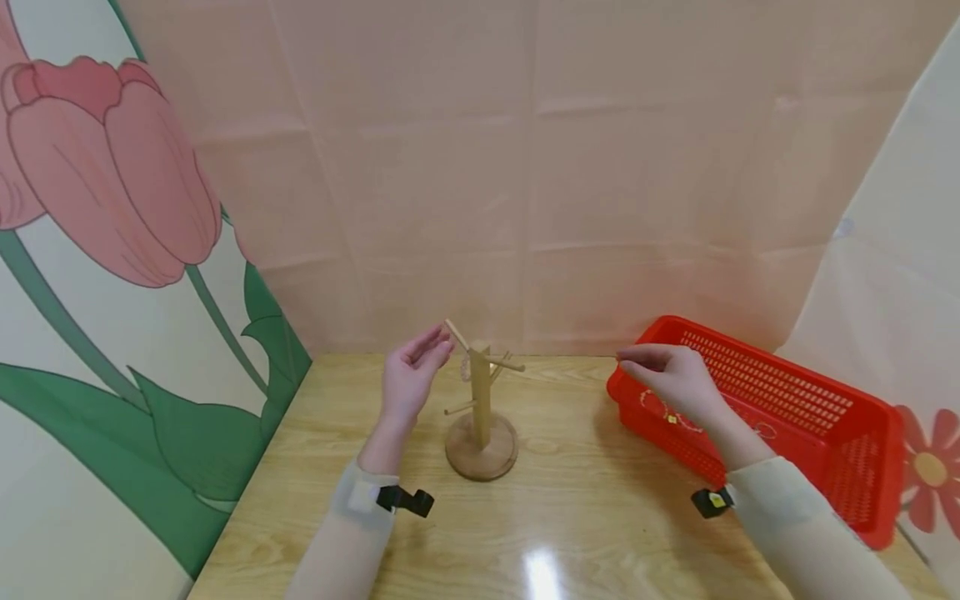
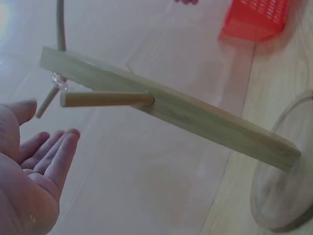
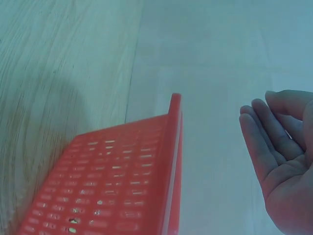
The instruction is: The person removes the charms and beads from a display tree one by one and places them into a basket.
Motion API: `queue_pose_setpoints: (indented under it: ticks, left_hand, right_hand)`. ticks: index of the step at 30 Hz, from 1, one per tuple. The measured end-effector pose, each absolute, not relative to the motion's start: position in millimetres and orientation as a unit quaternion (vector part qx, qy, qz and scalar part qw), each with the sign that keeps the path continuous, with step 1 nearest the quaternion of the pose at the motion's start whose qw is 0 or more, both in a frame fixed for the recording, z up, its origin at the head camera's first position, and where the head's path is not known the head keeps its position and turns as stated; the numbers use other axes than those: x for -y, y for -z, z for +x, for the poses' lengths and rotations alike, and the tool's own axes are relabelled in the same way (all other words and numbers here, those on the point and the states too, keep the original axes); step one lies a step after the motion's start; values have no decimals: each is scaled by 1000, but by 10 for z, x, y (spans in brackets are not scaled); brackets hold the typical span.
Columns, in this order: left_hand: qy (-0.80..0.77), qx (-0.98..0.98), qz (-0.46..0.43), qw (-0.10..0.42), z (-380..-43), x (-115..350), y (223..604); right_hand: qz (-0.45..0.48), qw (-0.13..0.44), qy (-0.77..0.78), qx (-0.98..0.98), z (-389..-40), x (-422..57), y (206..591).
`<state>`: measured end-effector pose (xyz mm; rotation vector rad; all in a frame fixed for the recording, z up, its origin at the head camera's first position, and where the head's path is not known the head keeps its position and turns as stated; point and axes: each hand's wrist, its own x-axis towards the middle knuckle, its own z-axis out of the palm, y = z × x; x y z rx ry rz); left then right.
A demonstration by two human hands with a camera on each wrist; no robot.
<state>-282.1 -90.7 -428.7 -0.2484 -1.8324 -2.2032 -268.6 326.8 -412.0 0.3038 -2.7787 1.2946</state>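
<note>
A wooden peg stand with a round base stands upright on the table. A beaded bracelet with clear beads hangs on one of its upper pegs. Just left of that peg's tip is my left hand, its fingers loosely bent and nothing between them. My right hand hovers over the near-left rim of a red plastic basket, fingers relaxed and holding nothing. Inside the basket lie a few thin bracelets, among them a reddish-white one and a pale one.
The wood-grain table runs back to a pinkish cloth backdrop. At the left is a panel with a large tulip print; a white sheet with a red flower is behind the basket at the right.
</note>
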Motion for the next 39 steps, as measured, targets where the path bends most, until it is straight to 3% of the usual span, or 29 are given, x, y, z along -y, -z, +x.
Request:
queue_pose_setpoints:
  ticks: [8,17,33,39]
  left_hand:
    - [702,695,-141,63,-2568,1115,4487]
    - [668,721,-183,23,-2414,1172,4660]
    - [667,723,-173,52,-2341,1140,4807]
    - [672,717,-161,89,-2352,1112,4838]
  right_hand:
    - [102,32,-421,901,-2698,-3156,4135]
    - [113,30,-434,893,-2716,-2996,4151]
    - [130,36,-453,881,-2749,-2799,4286]
    - [137,42,-461,876,-2738,-2718,4299]
